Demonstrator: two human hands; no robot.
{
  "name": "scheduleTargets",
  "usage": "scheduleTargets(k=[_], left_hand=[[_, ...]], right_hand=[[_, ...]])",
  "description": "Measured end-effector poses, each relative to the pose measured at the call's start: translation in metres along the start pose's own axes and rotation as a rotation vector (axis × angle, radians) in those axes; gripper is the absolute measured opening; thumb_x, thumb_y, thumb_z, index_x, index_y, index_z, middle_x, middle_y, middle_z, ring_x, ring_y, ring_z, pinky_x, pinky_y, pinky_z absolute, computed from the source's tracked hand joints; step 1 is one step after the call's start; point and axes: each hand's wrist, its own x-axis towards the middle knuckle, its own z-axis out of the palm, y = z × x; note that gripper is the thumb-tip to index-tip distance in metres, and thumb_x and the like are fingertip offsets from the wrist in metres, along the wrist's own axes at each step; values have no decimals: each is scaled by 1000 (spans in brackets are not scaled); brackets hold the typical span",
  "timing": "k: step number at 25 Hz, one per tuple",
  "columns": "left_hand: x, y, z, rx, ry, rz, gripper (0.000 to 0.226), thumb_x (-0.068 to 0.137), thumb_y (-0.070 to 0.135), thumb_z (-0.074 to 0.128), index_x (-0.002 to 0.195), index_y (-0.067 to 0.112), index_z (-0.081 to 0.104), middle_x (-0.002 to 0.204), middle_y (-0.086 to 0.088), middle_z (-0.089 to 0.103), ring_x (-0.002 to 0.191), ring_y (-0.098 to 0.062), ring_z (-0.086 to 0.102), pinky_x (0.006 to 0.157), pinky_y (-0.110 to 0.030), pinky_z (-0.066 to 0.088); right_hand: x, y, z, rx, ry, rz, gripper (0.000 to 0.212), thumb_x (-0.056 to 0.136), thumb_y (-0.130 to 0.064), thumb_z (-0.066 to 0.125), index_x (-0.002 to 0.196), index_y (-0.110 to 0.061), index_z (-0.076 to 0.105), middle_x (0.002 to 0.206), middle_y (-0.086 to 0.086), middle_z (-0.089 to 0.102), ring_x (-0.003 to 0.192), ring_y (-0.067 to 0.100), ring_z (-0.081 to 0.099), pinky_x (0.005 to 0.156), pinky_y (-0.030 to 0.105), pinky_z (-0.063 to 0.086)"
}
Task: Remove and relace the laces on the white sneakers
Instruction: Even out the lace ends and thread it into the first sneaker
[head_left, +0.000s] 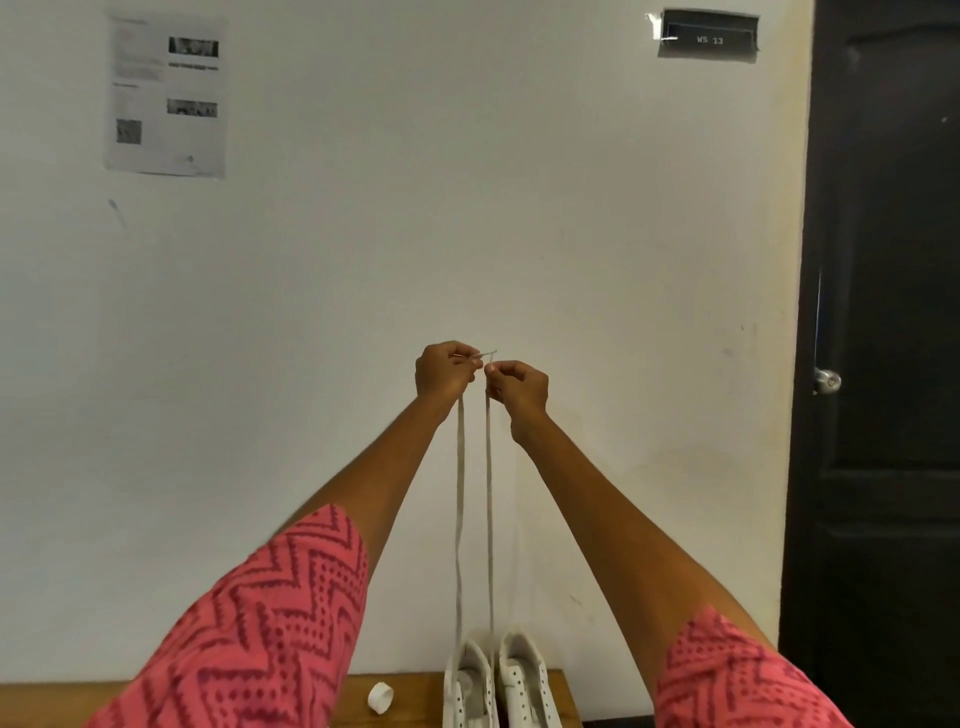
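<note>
Left hand (441, 371) and right hand (517, 384) pinch the lace (488, 519) ends level; both strands hang toward 6 o'clock into the left sneaker (470, 686).

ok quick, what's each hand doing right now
Left hand: pinches one end of the lace.
Right hand: pinches the other end.

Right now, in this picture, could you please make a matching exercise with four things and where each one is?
Things:
1. shoelace
2. white sneakers
3. white tape roll
4. printed sheet

Places:
A. on the wall, upper left
B. stretched up from the left sneaker, ends pinched by the left hand and the right hand
C. side by side on the wooden table
D. on the table, left of the sneakers

Pairs: 1-B, 2-C, 3-D, 4-A
</note>
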Motion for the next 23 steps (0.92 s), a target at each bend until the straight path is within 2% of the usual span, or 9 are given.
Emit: scheduleTargets(k=[3, 7, 9, 15, 19, 23], left_hand=[[1, 2, 1, 3, -20, -47, 6, 86, 7, 65, 87, 13, 65, 97, -9, 69, 75, -21, 67, 79, -32, 57], [-5, -3, 4, 38, -56, -68, 6, 88, 5, 60, 91, 8, 64, 92, -7, 65, 75, -22, 67, 59, -18, 52], [-8, -7, 7, 51, -74, -76, 9, 90, 6, 56, 94, 6, 64, 91, -8, 65, 74, -23, 67, 55, -17, 49], [-4, -7, 11, 35, -71, -81, 12, 91, 5, 53, 95, 6, 65, 88, -6, 63, 68, -21, 65, 62, -21, 53], [-1, 0, 10, -21, -76, -94, 12, 90, 10, 60, 98, 2, 66, 95, -10, 67, 76, -23, 68, 70, -27, 58], [2, 13, 13, -44, -118, -84, 12, 89, 8, 62, 97, 0, 66, 96, -14, 68, 73, -23, 67, 65, -24, 56]], right_hand=[[0, -5, -1, -11, -17, -8, 8, 87, -1, 64, 93, 3, 68, 74, 7, 62, 65, 17, 60, 65, 23, 55], [-2, -9, 0, -25, -26, -28, 7, 86, 3, 63, 92, 3, 68, 76, 7, 63, 67, 16, 62, 64, 21, 56], [-3, -8, 0, -39, -31, -47, 8, 86, 2, 63, 92, 2, 68, 77, 7, 64, 67, 16, 63, 63, 20, 56], [0, -9, -3, -36, -49, -65, 11, 86, 0, 64, 96, 4, 67, 84, 12, 65, 74, 22, 64, 66, 22, 57], [2, -12, -6, -62, -62, -57, 11, 86, 0, 64, 96, 4, 68, 88, 13, 66, 80, 24, 65, 72, 29, 58], [5, -15, -13, -70, -14, -34, 12, 86, -4, 65, 96, 1, 68, 90, 8, 65, 80, 17, 61, 61, 17, 44]])
